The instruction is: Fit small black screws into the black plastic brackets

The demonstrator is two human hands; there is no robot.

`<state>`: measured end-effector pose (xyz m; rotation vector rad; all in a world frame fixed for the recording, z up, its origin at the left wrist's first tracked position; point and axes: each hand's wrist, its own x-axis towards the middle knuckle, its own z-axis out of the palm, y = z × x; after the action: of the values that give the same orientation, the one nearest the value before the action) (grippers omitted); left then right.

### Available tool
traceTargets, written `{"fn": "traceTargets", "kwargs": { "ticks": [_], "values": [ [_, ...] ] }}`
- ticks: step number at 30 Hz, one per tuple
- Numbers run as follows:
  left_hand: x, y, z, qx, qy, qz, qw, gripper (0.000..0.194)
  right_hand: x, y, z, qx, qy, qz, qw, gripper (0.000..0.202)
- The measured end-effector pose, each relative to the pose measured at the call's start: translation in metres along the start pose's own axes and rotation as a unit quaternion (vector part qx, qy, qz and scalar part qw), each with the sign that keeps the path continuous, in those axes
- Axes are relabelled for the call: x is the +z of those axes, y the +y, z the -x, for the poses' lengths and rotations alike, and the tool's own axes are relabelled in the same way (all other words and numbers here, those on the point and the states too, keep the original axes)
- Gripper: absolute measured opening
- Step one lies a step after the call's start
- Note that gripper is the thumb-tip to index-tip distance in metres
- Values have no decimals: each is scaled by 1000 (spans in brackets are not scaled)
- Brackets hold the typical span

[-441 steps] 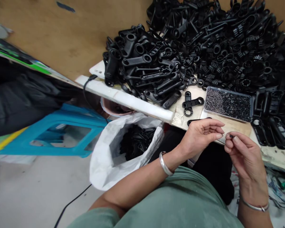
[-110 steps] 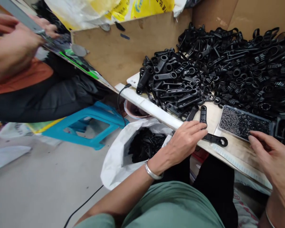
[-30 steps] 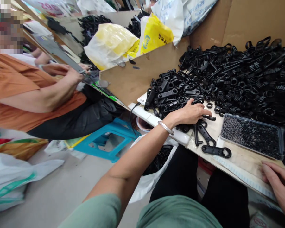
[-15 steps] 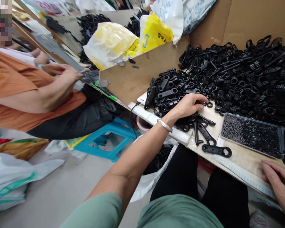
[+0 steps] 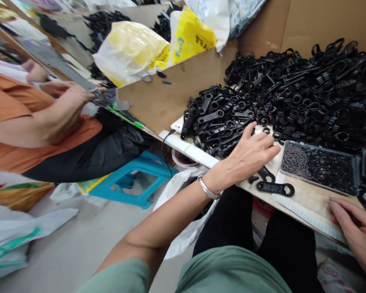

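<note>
My left hand (image 5: 250, 154), a bangle at its wrist, is palm down with fingers apart over the table near its front edge. Nothing shows in its grasp; what lies under the palm is hidden. Just beyond the fingertips are small black toothed rings (image 5: 266, 130) and a heap of black plastic lever arms (image 5: 212, 118). One black arm with a toothed ring end (image 5: 275, 188) lies flat by the edge, against another arm (image 5: 266, 174) partly covered by my hand. At the right, my right hand (image 5: 355, 230) rests on the board, fingers loosely extended and partly out of view.
A clear box (image 5: 320, 167) of tiny black and dark metal pieces stands between my hands. Behind it rises a large pile of black ring parts (image 5: 308, 93) against cardboard (image 5: 332, 24). At left, a co-worker in an orange top (image 5: 12, 126) sits by a blue stool (image 5: 134, 183).
My left hand has drawn back from the small rings toward the table's front edge, and its fingers have spread. My right hand stays at the board. The view has shifted slightly.
</note>
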<state>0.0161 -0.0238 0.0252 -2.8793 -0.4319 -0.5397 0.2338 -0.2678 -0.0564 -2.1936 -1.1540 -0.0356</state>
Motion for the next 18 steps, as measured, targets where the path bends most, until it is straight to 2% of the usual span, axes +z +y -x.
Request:
{"fn": "traceTargets", "kwargs": {
  "ticks": [2,4,8,10,14,18],
  "values": [
    [12,7,3,30,-51,-8,998,26,-5,-9,-2,-2,-13,-17,1000,42],
    [19,9,6,30,-76,4,997,25,-11,-15,-6,-11,-15,-22,1000,42],
    [16,13,15,8,-48,38,998,23,-23,-24,-23,-38,-15,19,999,39],
    [10,19,22,11,-33,59,998,21,-26,-30,-36,-79,-16,55,995,39],
    [6,39,39,32,-52,113,992,19,-20,-46,-69,-180,-53,134,973,39],
    [14,53,47,1,-69,117,991,11,-5,-62,-97,-171,-137,227,949,33]
  ]
}}
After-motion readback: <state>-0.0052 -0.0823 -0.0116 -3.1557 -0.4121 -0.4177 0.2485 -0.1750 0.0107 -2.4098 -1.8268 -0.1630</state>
